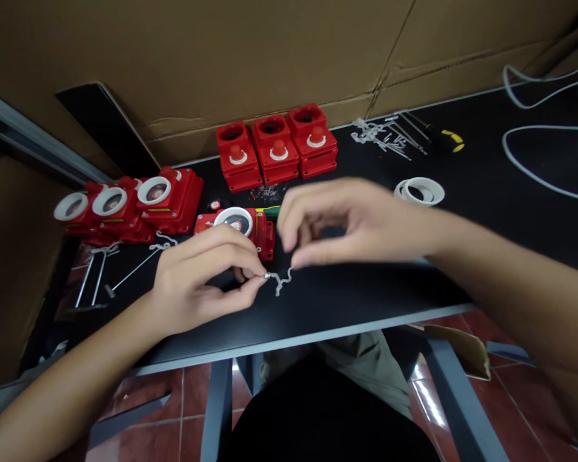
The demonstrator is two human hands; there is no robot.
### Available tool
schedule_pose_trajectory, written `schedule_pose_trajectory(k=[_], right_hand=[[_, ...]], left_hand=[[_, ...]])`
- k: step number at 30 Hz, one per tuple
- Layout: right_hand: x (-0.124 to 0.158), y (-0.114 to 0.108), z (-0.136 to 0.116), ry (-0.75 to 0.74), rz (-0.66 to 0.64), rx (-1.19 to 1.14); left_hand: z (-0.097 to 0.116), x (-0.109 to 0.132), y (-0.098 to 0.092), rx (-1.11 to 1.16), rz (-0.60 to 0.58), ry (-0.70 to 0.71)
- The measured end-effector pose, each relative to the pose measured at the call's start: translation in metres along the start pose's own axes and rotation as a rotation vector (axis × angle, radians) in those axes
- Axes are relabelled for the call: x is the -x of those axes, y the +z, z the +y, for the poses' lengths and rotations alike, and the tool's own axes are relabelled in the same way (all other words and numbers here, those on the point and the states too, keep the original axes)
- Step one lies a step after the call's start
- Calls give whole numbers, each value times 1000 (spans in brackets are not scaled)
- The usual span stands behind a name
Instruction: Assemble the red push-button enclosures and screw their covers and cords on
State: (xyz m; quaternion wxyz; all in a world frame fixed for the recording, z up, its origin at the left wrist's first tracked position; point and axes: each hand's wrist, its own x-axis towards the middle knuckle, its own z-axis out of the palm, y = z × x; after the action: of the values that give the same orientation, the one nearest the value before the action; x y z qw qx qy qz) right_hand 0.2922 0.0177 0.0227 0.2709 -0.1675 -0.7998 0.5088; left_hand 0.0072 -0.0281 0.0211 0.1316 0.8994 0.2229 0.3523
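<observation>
My left hand [207, 276] is closed in a pinch, thumb and index finger on a small silvery metal piece [268, 275]. From that piece a thin, crinkled, light-grey chain [283, 281] sags and then rises to the thumb tip of my right hand [337, 224]. My right hand is blurred, its fingers curled, and the chain's end appears caught at its fingertips. Just behind my left hand lies a red box with a white ring [264, 237], partly covered by my fingers. A green-and-yellow handle [270, 212] shows behind that box.
Red boxes with white rings [168, 199] cluster at the left, above thin metal hammers [132, 273]. More red boxes [277, 154] line the cardboard wall. White rings [426, 191], a pile of chains and rods [380, 136] and a yellow-black handle [453, 140] lie rightward. The table's front edge [318, 335] is near.
</observation>
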Motion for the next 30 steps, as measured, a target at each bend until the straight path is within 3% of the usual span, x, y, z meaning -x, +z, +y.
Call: schedule_pose_trajectory(k=[3,5,7,10,15,17,19,24,25,28,30], right_hand=[[8,-48,5,-27,341,514],[13,-71,14,-35,373,801],[16,-79,23,22,332,932],[12,-61,35,61,240,957],[-9,-5,56,69,48,1079],[-14,5,62,66,33,1105],[-13,1,60,60,64,1109],[9,-44,30,-44,353,1012],[14,-51,22,-127,436,940],[25,-56,1,-179,750,805],[28,-50,-6,-150,832,719]], left_hand=[[-1,0,1,-52,54,-13],[-1,-1,1,-59,78,-10],[-2,-1,0,-64,92,-13],[-2,0,1,-83,99,-30],[-2,3,3,-110,115,-53],[-3,3,4,-128,139,-47],[-5,3,5,-141,182,-44],[-9,1,6,-157,283,-89],[-10,0,5,-150,294,-101],[-9,0,4,-115,313,-101],[-7,0,3,-107,303,-92]])
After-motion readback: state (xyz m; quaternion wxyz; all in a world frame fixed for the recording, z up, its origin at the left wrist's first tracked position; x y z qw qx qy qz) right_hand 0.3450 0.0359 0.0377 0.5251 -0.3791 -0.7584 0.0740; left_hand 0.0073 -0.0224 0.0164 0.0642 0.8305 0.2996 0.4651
